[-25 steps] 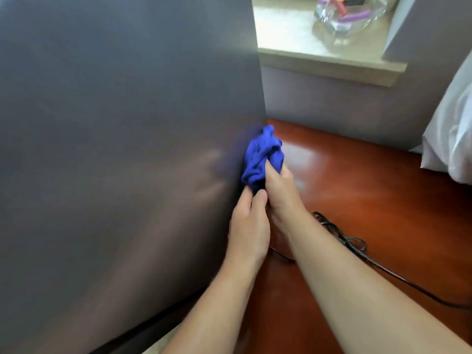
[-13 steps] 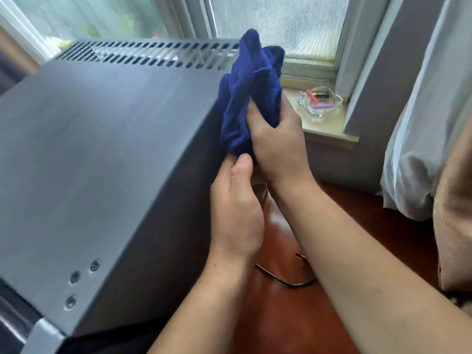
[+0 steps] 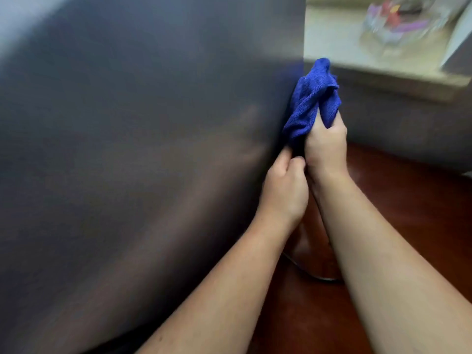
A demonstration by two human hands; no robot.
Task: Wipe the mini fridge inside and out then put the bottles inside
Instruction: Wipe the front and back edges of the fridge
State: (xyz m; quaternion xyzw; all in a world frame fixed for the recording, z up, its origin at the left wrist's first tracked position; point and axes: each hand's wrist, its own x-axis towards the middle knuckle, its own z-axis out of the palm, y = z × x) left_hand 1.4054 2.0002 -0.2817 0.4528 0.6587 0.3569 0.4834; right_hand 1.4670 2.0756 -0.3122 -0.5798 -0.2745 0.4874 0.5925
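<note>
The dark grey metal mini fridge point(image 3: 140, 149) fills my left. My left hand point(image 3: 284, 190) pinches the crumpled blue microfibre cloth point(image 3: 313, 100) from below, my right hand point(image 3: 325, 146) clamps it, both together, pressing it against the fridge's side wall to scrub.

Blue cloth point(image 3: 313, 103), seemingly grey fridge point(image 3: 140, 149)
</note>
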